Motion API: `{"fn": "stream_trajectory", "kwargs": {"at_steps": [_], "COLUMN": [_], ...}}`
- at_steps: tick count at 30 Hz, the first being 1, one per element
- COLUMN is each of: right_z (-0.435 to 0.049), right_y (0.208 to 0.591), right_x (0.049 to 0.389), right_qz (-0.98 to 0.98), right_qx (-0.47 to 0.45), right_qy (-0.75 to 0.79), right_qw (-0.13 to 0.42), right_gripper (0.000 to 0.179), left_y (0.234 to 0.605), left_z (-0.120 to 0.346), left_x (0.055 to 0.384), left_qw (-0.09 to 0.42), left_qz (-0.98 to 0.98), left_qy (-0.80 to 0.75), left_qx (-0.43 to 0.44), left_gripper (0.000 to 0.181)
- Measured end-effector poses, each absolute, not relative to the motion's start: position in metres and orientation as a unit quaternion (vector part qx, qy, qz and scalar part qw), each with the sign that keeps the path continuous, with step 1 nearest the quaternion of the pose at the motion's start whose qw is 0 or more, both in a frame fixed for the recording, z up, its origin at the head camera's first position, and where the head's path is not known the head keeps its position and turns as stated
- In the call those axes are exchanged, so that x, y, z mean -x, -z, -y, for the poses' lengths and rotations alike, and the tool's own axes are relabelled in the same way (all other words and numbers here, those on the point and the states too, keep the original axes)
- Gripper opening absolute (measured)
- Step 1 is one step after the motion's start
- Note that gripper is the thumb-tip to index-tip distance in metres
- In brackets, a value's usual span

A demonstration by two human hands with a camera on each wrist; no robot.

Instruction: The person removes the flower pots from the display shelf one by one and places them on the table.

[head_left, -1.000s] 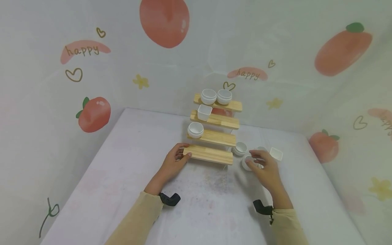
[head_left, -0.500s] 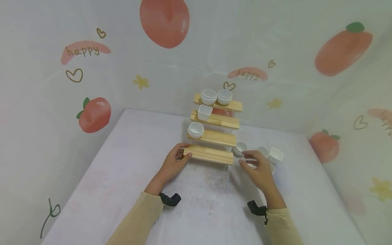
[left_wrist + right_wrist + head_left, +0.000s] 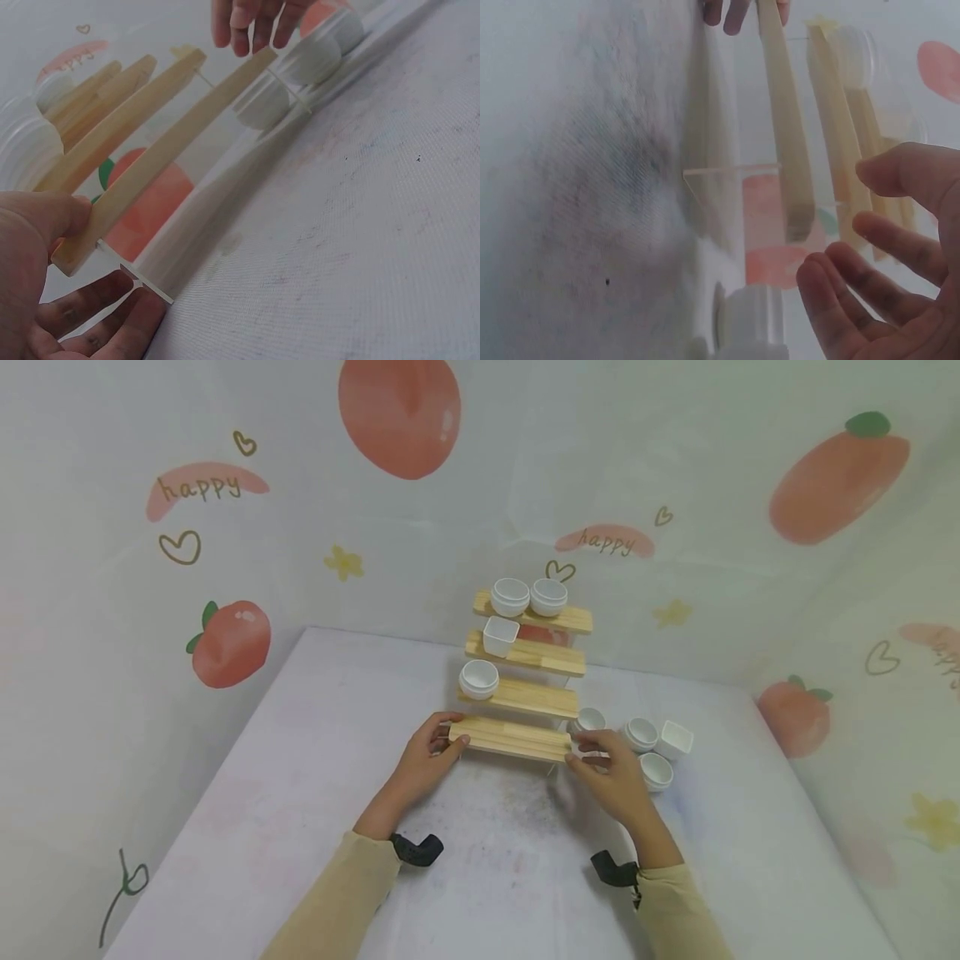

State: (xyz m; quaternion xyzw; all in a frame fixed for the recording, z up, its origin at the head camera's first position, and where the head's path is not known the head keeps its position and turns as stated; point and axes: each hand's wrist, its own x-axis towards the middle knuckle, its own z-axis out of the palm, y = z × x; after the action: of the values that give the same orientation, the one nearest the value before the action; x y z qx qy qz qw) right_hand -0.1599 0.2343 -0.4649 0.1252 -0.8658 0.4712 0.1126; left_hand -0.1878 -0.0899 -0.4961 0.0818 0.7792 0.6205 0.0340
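Note:
A tiered display stand with light wooden planks (image 3: pixel 510 739) on thin clear legs stands in the middle of the table. My left hand (image 3: pixel 426 758) grips the left end of its lowest plank, thumb on the wood and fingers by the leg below, as the left wrist view shows. Beside the plank's right end hovers my right hand (image 3: pixel 617 775). In the right wrist view its thumb and fingers (image 3: pixel 821 296) are spread apart, with nothing between them. Round white bowls (image 3: pixel 510 597) sit on the top plank, a square white bowl (image 3: pixel 500 637) below, then another round bowl (image 3: pixel 478 679).
Right of the stand, a round white bowl (image 3: pixel 589 719) sits partly behind my right hand. Further right are two more round bowls (image 3: pixel 656 771) and a square one (image 3: pixel 675 739). A white cloth backdrop with printed peaches (image 3: pixel 232 643) rises behind the table (image 3: pixel 315 893).
My right hand has moved left, from over the loose bowls to the right end of the lowest plank, uncovering bowls behind it. My left hand keeps its hold.

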Motion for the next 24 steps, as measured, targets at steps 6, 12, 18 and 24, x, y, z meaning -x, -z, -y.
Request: {"fn": "stream_trajectory", "kwargs": {"at_steps": [6, 12, 18, 24], "right_z": [-0.23, -0.226, -0.222, -0.216], "right_y": [0.469, 0.472, 0.474, 0.477], "right_x": [0.162, 0.162, 0.165, 0.167], "right_qz": [0.864, 0.864, 0.872, 0.872], "right_qx": [-0.127, -0.112, -0.09, -0.067], "right_qy": [-0.472, -0.482, -0.476, -0.481], "right_qw": [0.116, 0.09, 0.073, 0.064], "right_gripper": [0.032, 0.03, 0.029, 0.03], "left_y": [0.496, 0.497, 0.498, 0.497], "left_z": [0.09, 0.09, 0.09, 0.09], "left_x": [0.188, 0.187, 0.187, 0.187], "left_qw": [0.033, 0.032, 0.03, 0.031], "left_qz": [-0.78, -0.782, -0.783, -0.781], "left_qy": [-0.62, -0.616, -0.616, -0.617], "left_qx": [-0.083, -0.084, -0.086, -0.084], "left_gripper": [0.041, 0.041, 0.041, 0.04]}}
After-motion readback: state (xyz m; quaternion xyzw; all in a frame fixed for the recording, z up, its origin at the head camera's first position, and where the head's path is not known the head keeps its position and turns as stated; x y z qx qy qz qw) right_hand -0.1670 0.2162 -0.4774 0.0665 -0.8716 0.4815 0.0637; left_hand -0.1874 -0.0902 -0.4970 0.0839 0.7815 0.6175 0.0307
